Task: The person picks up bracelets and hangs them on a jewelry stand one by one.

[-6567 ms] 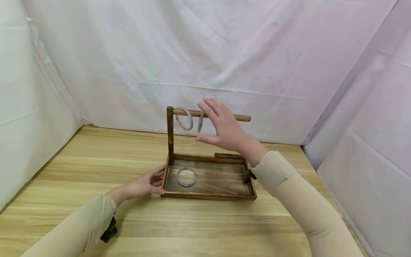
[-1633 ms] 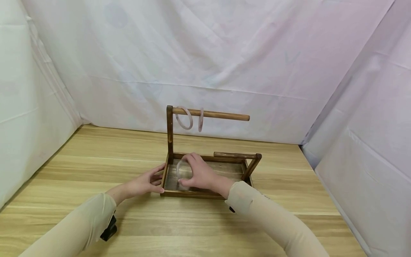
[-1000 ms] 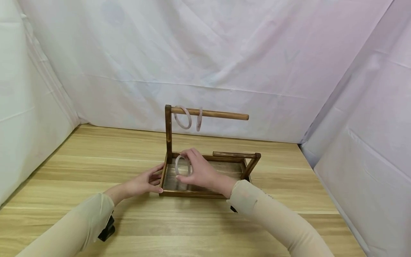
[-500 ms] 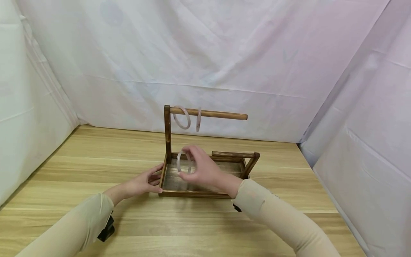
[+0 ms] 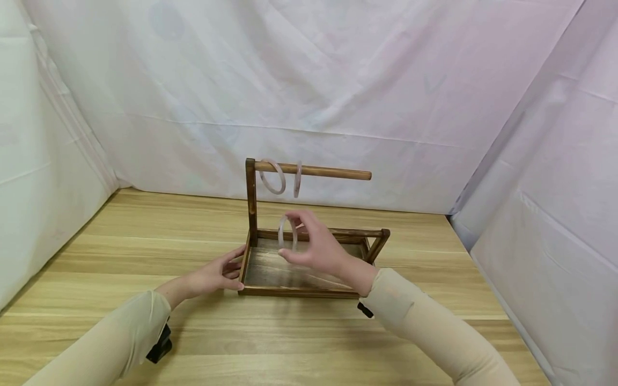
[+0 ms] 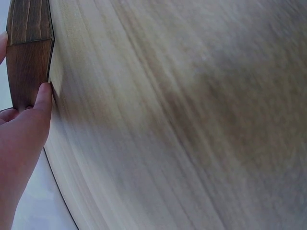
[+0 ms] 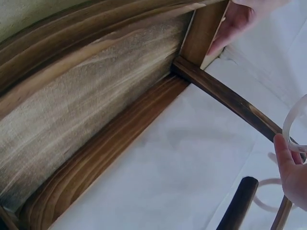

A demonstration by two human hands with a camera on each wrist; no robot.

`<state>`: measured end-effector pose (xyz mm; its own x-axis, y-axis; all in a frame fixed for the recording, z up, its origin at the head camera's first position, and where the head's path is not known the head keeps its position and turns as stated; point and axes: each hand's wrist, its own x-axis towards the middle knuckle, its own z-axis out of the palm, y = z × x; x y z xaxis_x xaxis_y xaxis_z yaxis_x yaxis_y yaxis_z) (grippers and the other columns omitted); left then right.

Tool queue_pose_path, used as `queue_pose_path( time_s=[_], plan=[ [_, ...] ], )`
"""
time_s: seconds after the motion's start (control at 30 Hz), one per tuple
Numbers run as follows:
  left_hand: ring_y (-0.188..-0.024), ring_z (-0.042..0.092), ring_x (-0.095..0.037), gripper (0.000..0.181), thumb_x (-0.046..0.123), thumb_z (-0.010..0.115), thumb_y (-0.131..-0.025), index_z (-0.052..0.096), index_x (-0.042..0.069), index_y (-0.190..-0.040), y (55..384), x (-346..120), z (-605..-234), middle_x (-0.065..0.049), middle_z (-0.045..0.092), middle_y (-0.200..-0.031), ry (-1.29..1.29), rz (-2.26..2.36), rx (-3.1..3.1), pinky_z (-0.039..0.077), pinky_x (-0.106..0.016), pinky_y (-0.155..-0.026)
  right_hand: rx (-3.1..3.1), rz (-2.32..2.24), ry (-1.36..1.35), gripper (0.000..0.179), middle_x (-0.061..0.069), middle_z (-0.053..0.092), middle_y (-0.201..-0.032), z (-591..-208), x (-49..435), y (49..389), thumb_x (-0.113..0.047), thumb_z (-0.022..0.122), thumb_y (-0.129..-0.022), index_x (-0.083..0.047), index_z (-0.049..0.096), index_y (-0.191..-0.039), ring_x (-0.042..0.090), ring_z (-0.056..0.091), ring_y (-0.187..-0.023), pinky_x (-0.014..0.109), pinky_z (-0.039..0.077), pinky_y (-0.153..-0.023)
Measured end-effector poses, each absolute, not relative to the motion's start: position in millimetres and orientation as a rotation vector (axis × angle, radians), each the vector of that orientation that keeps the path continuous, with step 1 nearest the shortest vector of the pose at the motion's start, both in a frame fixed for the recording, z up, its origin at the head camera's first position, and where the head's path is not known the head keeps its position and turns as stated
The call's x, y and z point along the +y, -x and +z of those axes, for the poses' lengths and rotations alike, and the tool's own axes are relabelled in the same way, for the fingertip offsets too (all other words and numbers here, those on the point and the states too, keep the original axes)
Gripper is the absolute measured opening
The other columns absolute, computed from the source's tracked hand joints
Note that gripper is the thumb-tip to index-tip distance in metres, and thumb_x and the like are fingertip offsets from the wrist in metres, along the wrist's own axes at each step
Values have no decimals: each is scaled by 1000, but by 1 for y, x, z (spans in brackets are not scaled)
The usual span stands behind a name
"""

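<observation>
My right hand [image 5: 328, 252] pinches a pale pinkish bangle [image 5: 281, 230] between thumb and fingers, holding it upright over the tray [image 5: 299, 291] of a dark wooden rack. In the right wrist view the same bangle [image 7: 287, 128] appears at the right edge, partly cut off. My left hand [image 5: 212, 276] rests against the tray's left end, thumb by the front corner and fingers along the side wall. The left wrist view shows one fingertip touching the dark wood [image 6: 29, 67]. Two more bangles hang on the upper bar [image 5: 333, 172]: one angled [image 5: 283, 182], one edge-on [image 5: 297, 179].
A tall post [image 5: 251, 203] at the tray's left carries the upper bar, whose right end is free. On the right, a short post [image 5: 379, 247] bears a lower bar [image 5: 362, 232], partly behind the right hand. White cloth [image 5: 193, 150] surrounds the light wooden table [image 5: 203, 343].
The right hand, earlier beside the hanging bangles, reached into the tray and took hold of the bangle lying there. It has since lifted it and moved slightly right. The left hand stays at the tray.
</observation>
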<state>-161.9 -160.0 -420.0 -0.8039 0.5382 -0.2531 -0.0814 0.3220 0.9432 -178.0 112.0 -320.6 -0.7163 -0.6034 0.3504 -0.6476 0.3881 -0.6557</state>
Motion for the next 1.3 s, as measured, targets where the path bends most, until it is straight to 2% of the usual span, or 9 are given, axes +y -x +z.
queue_pose_path(
  time_s=[0.2,0.43,0.7,0.93,1.3],
  plan=[
    [-135,23,-51,103,17,71,-82,-4,5,-150,162,-160,-421,-37,9,-148,-399,1521,2047,32,-50,-111,-2525,1317,-1143,60,11,50,-115,-315,121,178,-13,73,-78,-4,44,-130,20,52,-103,32,54,-91],
    [-135,22,-50,103,17,71,-82,-4,5,-150,163,-159,-422,-37,9,-149,-414,1519,2048,31,-51,-111,-2465,1343,-1121,60,18,49,-116,-312,132,180,-8,72,-79,-3,43,-131,23,52,-105,31,55,-90],
    [-135,22,-51,103,16,72,-81,-4,5,-150,162,-160,-422,-38,9,-148,-403,1525,2040,32,-50,-111,-2464,1382,-1048,60,15,47,-119,-305,144,180,-7,71,-80,-4,42,-133,25,49,-109,35,53,-94],
    [-135,22,-51,102,16,71,-82,-4,5,-150,162,-158,-422,-39,9,-148,-407,1514,2046,32,-51,-111,-2436,1419,-996,60,14,48,-118,-301,154,184,-4,71,-80,-4,42,-133,27,50,-109,33,53,-93],
    [-135,22,-51,102,16,71,-82,-4,6,-151,162,-160,-421,-37,9,-149,-398,1515,2047,32,-51,-111,-2408,1394,-939,60,18,47,-118,-300,167,191,0,69,-78,1,42,-131,28,50,-108,42,53,-92]
  ],
)
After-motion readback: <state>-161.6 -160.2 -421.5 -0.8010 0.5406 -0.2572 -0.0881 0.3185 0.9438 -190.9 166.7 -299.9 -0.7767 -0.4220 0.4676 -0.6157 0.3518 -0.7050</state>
